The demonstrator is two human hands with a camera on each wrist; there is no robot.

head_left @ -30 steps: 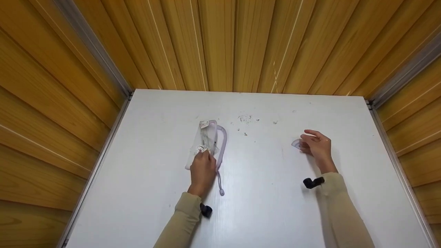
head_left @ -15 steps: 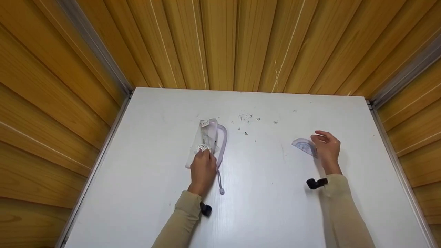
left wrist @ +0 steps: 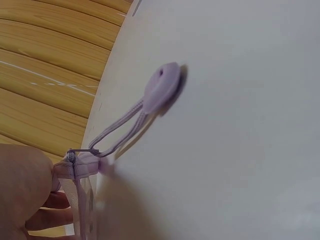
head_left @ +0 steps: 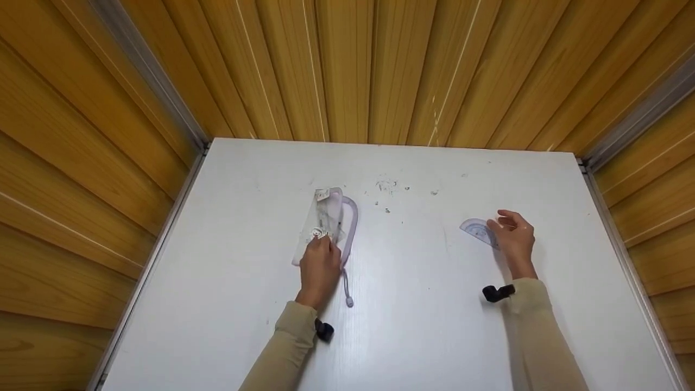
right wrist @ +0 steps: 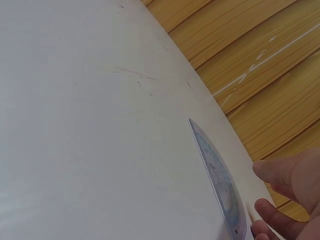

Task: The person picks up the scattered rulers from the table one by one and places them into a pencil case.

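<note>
My left hand [head_left: 319,269] grips the near part of a clear pouch with lilac zipper trim [head_left: 311,222], which has a printed face and a label. The trim curves out along its right side, and a corded zipper pull [head_left: 348,290] trails from the near end. In the left wrist view that pull [left wrist: 162,87] lies out over the white surface. A clear protractor [head_left: 476,230] is at the right, its straight edge towards me. Right beside it is my right hand [head_left: 513,239], thumb overlapping its right end. In the right wrist view the thumb and fingers [right wrist: 275,170] stand apart.
The white table [head_left: 402,326] carries small dark scuff marks [head_left: 386,187] towards the back. Wood-patterned panels [head_left: 347,70] enclose its back and sides, with metal posts at both rear corners. Black wrist cameras [head_left: 324,330] sit on both sleeves.
My right hand has drawn back to the right from over the protractor, uncovering most of it, then edged slightly back left. The left hand keeps its grip on the pouch in place.
</note>
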